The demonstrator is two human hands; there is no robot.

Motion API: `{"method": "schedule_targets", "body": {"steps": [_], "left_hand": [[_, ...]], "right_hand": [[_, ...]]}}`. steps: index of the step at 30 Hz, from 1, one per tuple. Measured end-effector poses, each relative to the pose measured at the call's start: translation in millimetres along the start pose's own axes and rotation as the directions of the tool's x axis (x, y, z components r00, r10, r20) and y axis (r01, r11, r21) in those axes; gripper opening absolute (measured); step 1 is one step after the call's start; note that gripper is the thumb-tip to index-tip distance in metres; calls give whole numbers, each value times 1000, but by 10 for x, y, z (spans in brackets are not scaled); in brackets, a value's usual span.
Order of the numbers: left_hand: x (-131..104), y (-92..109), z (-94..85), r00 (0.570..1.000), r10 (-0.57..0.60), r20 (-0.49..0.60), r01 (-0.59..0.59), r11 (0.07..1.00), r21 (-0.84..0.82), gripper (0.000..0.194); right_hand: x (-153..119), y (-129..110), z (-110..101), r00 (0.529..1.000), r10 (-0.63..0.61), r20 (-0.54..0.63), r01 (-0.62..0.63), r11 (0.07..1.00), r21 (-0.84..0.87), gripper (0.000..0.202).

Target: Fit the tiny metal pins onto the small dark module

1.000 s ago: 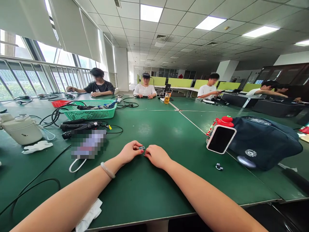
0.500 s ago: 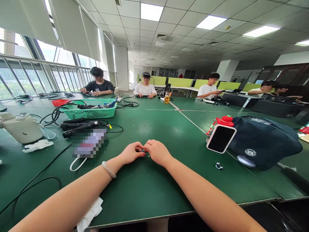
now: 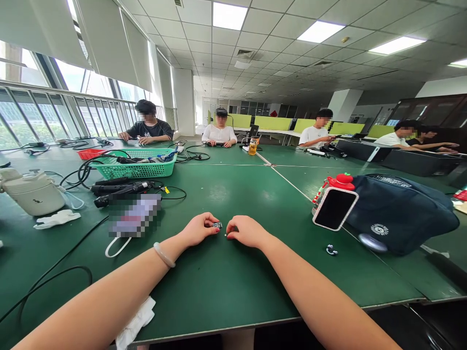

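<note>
My left hand (image 3: 199,230) pinches a small black-and-white patterned piece (image 3: 217,225) between thumb and fingertips, just above the green table (image 3: 237,282). What kind of piece it is I cannot make out. A short gap to the right, my right hand (image 3: 247,231) is bent down with its fingertips together at a tiny white piece (image 3: 225,235) at the tabletop. The fingers seem closed on its edge; whether it is lifted I cannot tell. Farther right lies a small dark-and-white curved item (image 3: 332,250), apart from both hands.
On the left are a phone-like item (image 3: 134,216), black cable gear (image 3: 120,189), a green basket (image 3: 136,169) and a cream bottle (image 3: 34,194). At right, a phone (image 3: 334,209) leans by a red-topped bottle (image 3: 343,181) and a navy bag (image 3: 397,214). Several people sit farther off.
My right hand has drawn away from the left and down to the right, onto the tiny white piece. My left hand still holds the patterned piece, which now shows more.
</note>
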State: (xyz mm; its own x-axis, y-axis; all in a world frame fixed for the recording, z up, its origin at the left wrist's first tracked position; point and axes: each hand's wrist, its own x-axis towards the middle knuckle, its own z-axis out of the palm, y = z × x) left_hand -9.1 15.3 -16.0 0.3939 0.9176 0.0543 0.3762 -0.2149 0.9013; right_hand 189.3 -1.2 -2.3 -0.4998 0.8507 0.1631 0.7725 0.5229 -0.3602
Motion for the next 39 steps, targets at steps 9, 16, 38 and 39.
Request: {"method": "schedule_targets", "body": {"steps": [9, 16, 38, 39], "left_hand": [[1, 2, 0, 1000, 6, 21, -6, 1000, 11, 30], [-3, 9, 3, 1000, 6, 11, -6, 1000, 12, 30], [-4, 6, 3, 999, 21, 36, -22, 999, 30, 24], [-5, 4, 3, 999, 22, 36, -23, 999, 28, 24]], "right_hand": [[108, -1, 140, 998, 62, -26, -60, 996, 59, 9], [86, 34, 105, 999, 47, 4, -47, 998, 34, 7], [80, -233, 108, 974, -23, -224, 3, 996, -88, 16], [77, -229, 101, 973, -21, -231, 4, 997, -77, 16]]}}
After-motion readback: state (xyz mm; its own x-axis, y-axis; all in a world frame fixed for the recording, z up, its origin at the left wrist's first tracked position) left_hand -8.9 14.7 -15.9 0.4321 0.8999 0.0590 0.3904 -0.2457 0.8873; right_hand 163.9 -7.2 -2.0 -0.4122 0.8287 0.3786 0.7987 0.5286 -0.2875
